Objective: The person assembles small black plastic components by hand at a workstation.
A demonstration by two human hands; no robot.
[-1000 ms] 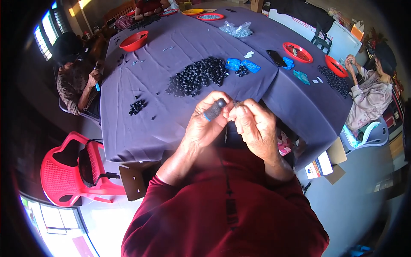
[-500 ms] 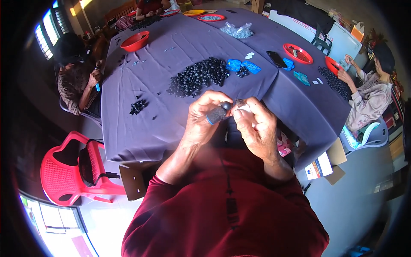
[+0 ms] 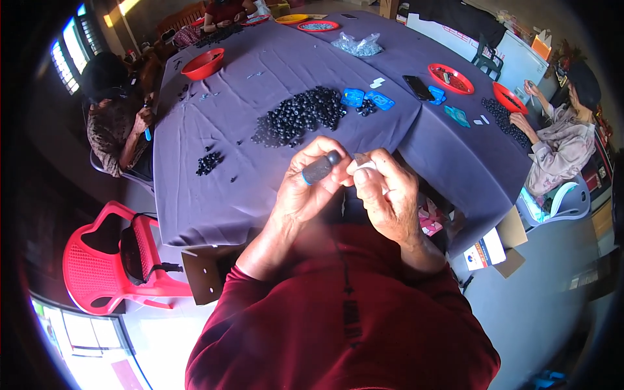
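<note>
Above the near table edge, my left hand [image 3: 307,179] pinches a small round black piece [image 3: 334,157]. A dark finger sleeve with a blue rim [image 3: 317,170] covers its thumb. My right hand [image 3: 389,195] is closed close beside it, gripping a small white object with a dark thin tip [image 3: 360,158]; the fingers hide most of it and I cannot tell its kind. Beyond my hands lies a large heap of round black pieces [image 3: 299,116], and a smaller heap of black bits [image 3: 209,162] sits to the left.
A dark cloth covers the table [image 3: 195,201]. On it are red bowls [image 3: 203,64], blue plastic cases [image 3: 379,100], a phone [image 3: 418,88] and a clear bag [image 3: 357,45]. People sit left, right and far. A pink chair [image 3: 97,266] stands left, open boxes [image 3: 207,273] below.
My left hand has shifted slightly left, and the black piece has turned a little between its fingers. At right, another person's near hand has lowered from the red bowl toward the black pieces.
</note>
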